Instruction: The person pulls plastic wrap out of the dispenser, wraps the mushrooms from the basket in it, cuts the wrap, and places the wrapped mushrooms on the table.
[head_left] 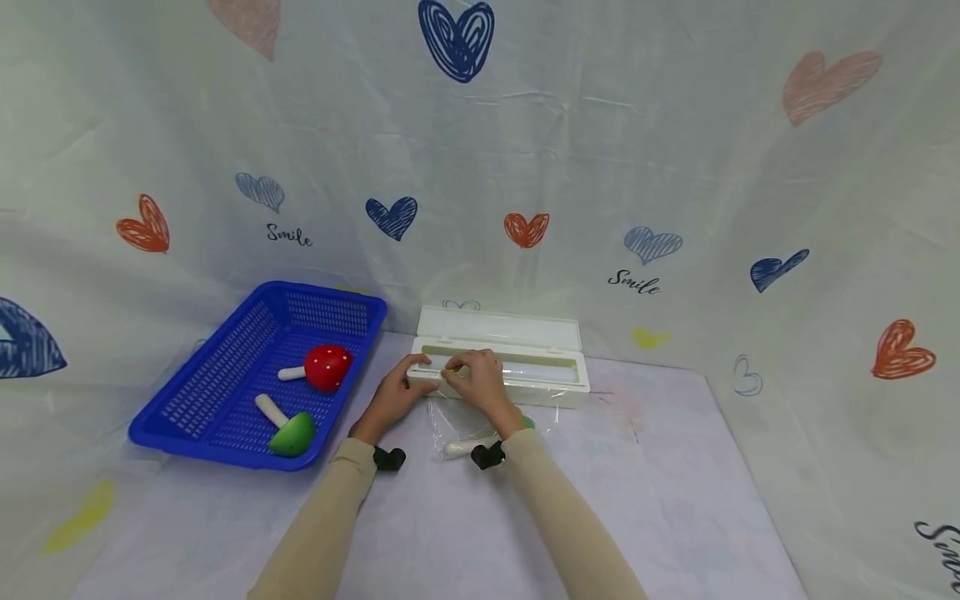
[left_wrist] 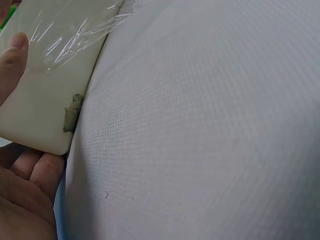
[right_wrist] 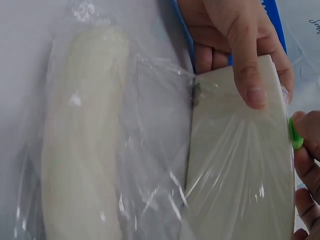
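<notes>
A white cling film dispenser point(head_left: 546, 397) stands at the back of the table with its lid point(head_left: 502, 329) raised. My left hand point(head_left: 396, 395) grips the dispenser's left end, thumb on the front wall and fingers behind the end in the left wrist view. My right hand point(head_left: 482, 385) pinches a small green slide cutter point(right_wrist: 295, 133) at the dispenser's top edge, near the left end. Clear film point(right_wrist: 155, 150) drapes down the front wall onto the table. Under it lies a mushroom with a white stem point(right_wrist: 82, 135) and green cap point(head_left: 529, 422), partly hidden by my right wrist.
To the left stands a blue plastic basket point(head_left: 198, 392). Inside it lie a red mushroom with white dots point(head_left: 327, 367) and a green one point(head_left: 293, 434). A hanging sheet printed with hearts point(head_left: 570, 167) rises behind the table point(head_left: 637, 500).
</notes>
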